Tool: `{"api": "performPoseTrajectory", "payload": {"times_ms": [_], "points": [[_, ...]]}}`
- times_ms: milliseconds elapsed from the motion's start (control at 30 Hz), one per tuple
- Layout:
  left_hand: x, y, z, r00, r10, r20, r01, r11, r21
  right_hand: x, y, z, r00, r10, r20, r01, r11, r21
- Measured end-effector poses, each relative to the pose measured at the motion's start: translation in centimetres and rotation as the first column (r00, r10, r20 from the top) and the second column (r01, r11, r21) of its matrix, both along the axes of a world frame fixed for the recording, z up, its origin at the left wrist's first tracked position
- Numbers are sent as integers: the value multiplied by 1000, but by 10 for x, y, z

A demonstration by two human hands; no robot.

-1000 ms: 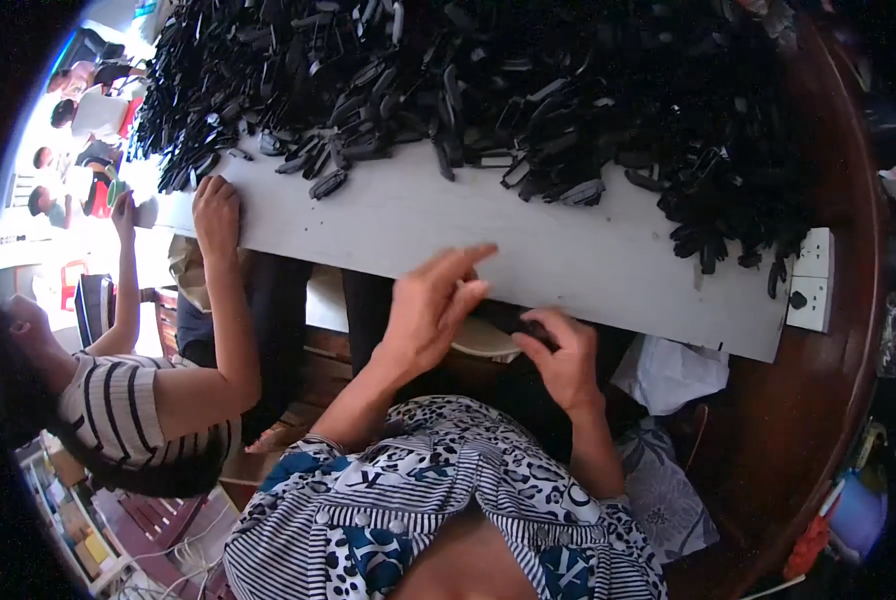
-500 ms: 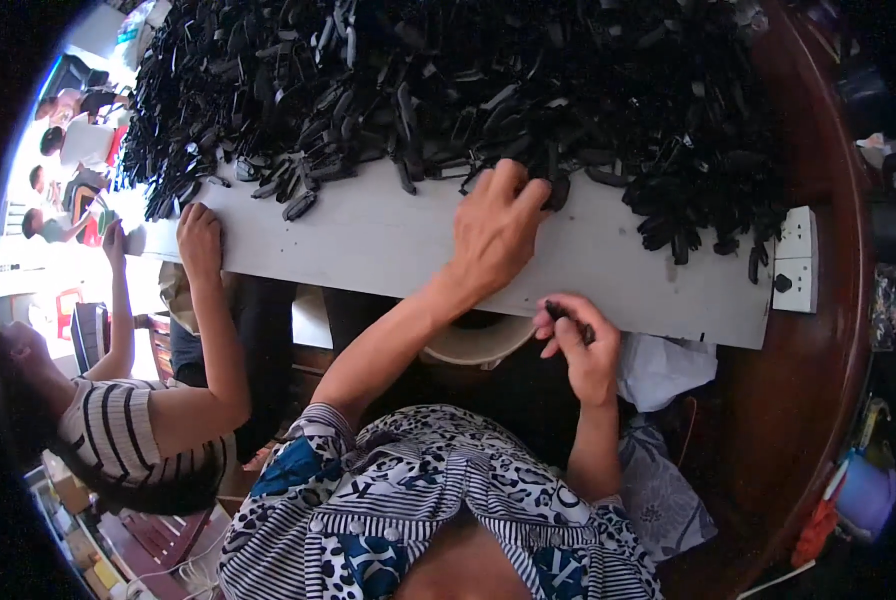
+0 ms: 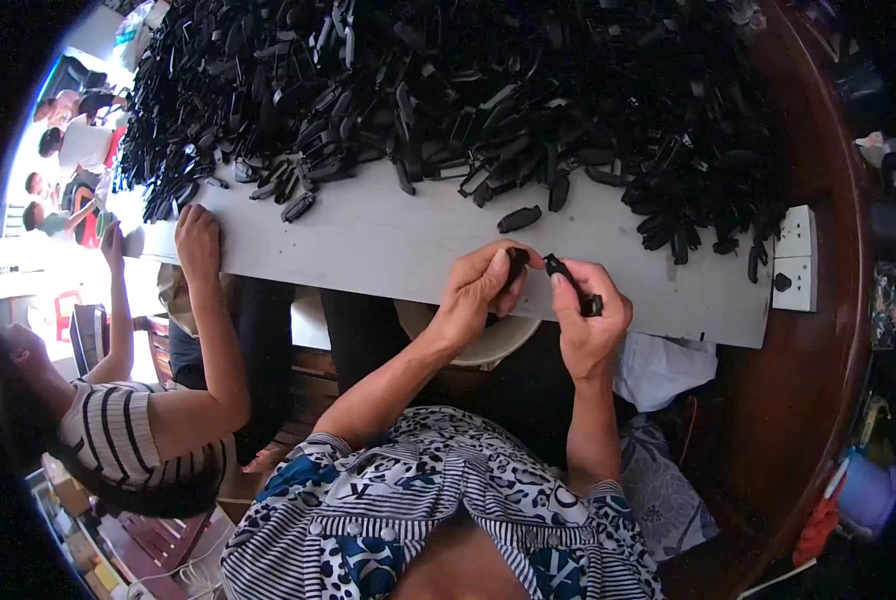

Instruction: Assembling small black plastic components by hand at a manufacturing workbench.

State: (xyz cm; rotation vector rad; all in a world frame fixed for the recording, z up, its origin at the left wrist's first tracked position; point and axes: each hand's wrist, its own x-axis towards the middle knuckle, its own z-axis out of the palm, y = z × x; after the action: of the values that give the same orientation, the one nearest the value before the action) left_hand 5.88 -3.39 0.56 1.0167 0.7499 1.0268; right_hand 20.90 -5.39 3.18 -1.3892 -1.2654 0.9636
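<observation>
Small black elongated plastic-looking piece (image 3: 562, 270) slanted in right hand (image 3: 596, 322), fingers pinching it, upper end toward left hand (image 3: 476, 288), whose fingers pinched dark rounded piece (image 3: 516, 266) just beside.

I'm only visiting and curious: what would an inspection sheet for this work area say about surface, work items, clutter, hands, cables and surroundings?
Surface: pale grey tabletop, a few dark specks on it.
Work items: large pile of black pieces across the back; one loose black piece lies in front of it.
Clutter: white bag and pale round tub, both below the table's front edge.
Hands: left hand grips a small black piece; right hand grips a second black piece.
Cables: white cables at lower left; white socket block by the table's right end.
Surroundings: person in a striped top at left; others farther back.
</observation>
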Motion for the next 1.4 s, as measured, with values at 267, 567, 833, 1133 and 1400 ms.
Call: {"api": "performPoseTrajectory", "payload": {"times_ms": [267, 567, 833, 1133, 1400], "points": [[-6, -3, 5, 999, 25, 23, -20, 980, -198, -13, 9, 3, 891, -11, 455, -181, 908, 377], [-10, -2, 5, 1000, 1, -1, -1, 983, -185, -14, 13, 0, 794, 58, 605, -321, 886, 336], [-12, -2, 3, 996, -23, -85, 7, 982, -187, -18, 11, 5, 732, 115, 671, -349, 910, 225], [-10, 0, -1, 998, 22, -66, -33, 984, -175, -22, 7, -4, 711, 86, 698, -378, 884, 277], [-1, -6, 9, 987, 67, 149, -83, 992, 97, -9, -14, -22, 911, 199, -361, -185, 980, 73]]}}
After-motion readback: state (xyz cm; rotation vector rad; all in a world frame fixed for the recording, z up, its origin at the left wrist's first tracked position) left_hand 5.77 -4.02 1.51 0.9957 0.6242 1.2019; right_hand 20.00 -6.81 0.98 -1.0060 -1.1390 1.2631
